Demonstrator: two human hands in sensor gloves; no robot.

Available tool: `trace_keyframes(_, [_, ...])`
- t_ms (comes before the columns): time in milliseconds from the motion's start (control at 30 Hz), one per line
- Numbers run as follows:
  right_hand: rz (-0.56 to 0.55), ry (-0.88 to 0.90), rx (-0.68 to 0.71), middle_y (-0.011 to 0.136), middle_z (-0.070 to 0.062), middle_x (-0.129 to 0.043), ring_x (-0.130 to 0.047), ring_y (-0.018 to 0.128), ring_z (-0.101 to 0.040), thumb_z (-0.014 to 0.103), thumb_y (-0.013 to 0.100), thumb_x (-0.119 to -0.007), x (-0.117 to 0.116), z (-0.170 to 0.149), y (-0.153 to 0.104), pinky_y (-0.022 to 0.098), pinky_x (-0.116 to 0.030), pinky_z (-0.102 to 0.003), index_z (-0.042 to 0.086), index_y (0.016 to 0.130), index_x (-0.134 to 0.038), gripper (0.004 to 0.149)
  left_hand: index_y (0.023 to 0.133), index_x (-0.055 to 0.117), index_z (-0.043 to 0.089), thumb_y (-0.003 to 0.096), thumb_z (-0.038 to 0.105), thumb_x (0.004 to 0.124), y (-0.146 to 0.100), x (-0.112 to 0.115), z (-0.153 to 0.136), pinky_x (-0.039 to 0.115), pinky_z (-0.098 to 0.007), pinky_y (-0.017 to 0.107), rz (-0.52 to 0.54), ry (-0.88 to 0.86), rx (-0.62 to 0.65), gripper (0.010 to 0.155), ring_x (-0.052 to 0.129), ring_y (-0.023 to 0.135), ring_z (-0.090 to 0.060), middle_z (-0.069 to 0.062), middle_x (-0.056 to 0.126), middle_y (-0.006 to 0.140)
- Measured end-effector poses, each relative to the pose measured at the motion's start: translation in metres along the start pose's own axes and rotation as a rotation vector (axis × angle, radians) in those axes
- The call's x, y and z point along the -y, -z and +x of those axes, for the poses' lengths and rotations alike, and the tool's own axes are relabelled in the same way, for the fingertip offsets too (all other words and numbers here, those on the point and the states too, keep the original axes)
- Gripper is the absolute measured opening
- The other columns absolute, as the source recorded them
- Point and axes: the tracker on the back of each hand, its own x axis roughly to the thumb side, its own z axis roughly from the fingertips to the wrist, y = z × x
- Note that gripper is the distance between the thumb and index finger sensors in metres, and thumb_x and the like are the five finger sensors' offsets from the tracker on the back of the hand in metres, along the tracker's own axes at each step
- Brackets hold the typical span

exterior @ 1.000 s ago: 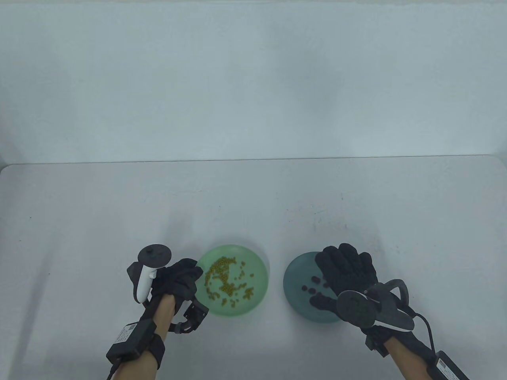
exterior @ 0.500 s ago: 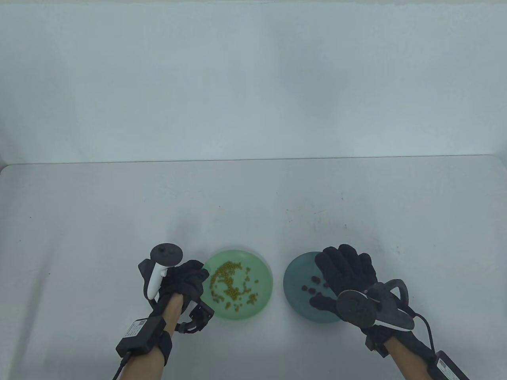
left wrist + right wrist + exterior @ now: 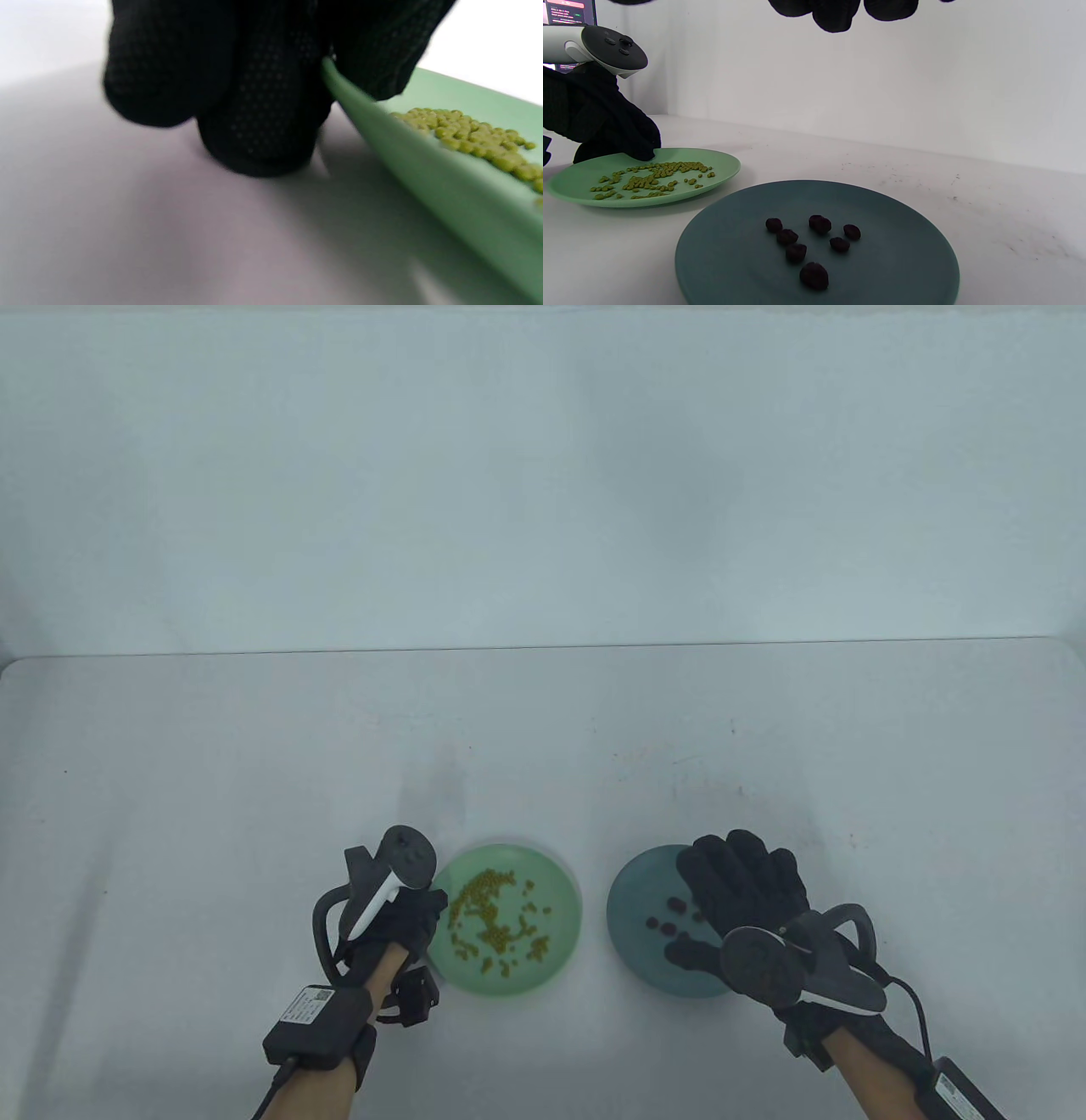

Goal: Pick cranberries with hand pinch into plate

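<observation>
Several dark cranberries (image 3: 666, 925) lie on a teal plate (image 3: 624, 899) at the front right; they also show in the right wrist view (image 3: 814, 241) on the teal plate (image 3: 721, 237). My right hand (image 3: 713, 899) hovers spread open and empty above that plate's right half, and its fingertips (image 3: 835, 12) hang clear above it. My left hand (image 3: 434, 903) grips the left rim of a green plate (image 3: 551, 882). In the left wrist view my left hand (image 3: 326, 80) pinches the green plate's (image 3: 424, 165) rim.
The green plate carries many small yellow-green beans (image 3: 492, 916), seen also in the left wrist view (image 3: 466, 135) and the right wrist view (image 3: 649, 180). The two plates stand side by side near the table's front edge with a narrow gap between them.
My left hand has moved right and a little toward me, rolling its tracker over, and the green plate has shifted with it. The right hand has stayed still.
</observation>
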Motion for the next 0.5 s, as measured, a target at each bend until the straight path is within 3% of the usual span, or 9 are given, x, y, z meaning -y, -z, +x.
trace_keyframes(200, [0.000, 0.009, -0.005, 0.125, -0.016, -0.045, -0.046, 0.112, -0.051, 0.072, 0.050, -0.049, 0.000, -0.001, 0.000, 0.076, -0.042, -0.068, 0.015, 0.120, -0.037, 0.092, 0.095, 0.078, 0.012, 0.0535, 0.041, 0.078, -0.011, -0.011, -0.002, 0.094, -0.030, 0.034, 0.025, -0.043, 0.028, 0.050, 0.108, 0.044, -0.019, -0.009, 0.092, 0.074])
trace_keyframes(500, [-0.013, 0.036, -0.018, 0.125, -0.016, -0.045, -0.046, 0.112, -0.052, 0.072, 0.050, -0.046, 0.001, -0.005, 0.000, 0.075, -0.041, -0.068, 0.014, 0.120, -0.037, 0.091, 0.111, 0.056, 0.011, 0.0550, 0.053, 0.068, -0.071, -0.070, 0.012, 0.083, -0.050, 0.058, 0.180, -0.103, 0.326, 0.072, 0.092, 0.083, -0.038, -0.018, 0.073, 0.102])
